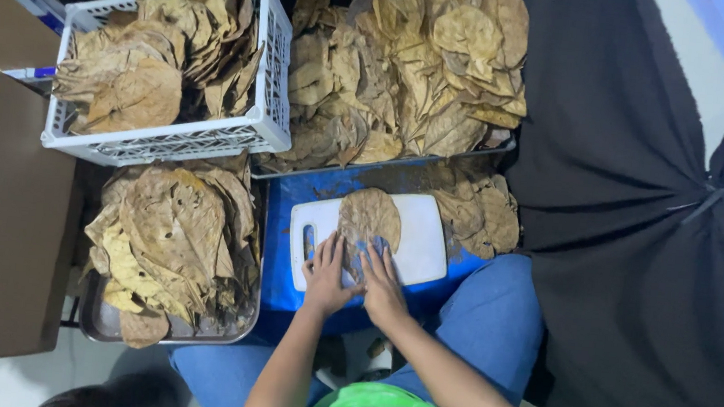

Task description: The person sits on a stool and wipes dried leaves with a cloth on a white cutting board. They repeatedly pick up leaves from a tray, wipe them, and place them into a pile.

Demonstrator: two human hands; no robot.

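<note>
Pressing down now, both hands lie flat on a dry brown leaf (368,220) spread over a white cutting board (423,240) at centre frame. Left hand (328,273) has fingers splayed wide on the leaf's lower edge; right hand (382,278) lies just beside it, palm down, grip open too. Left of the board, a metal tray (103,320) is heaped with leaves. Upper left, a white crate (269,88) holds more, and a big loose pile (410,67) fills the top centre.
</note>
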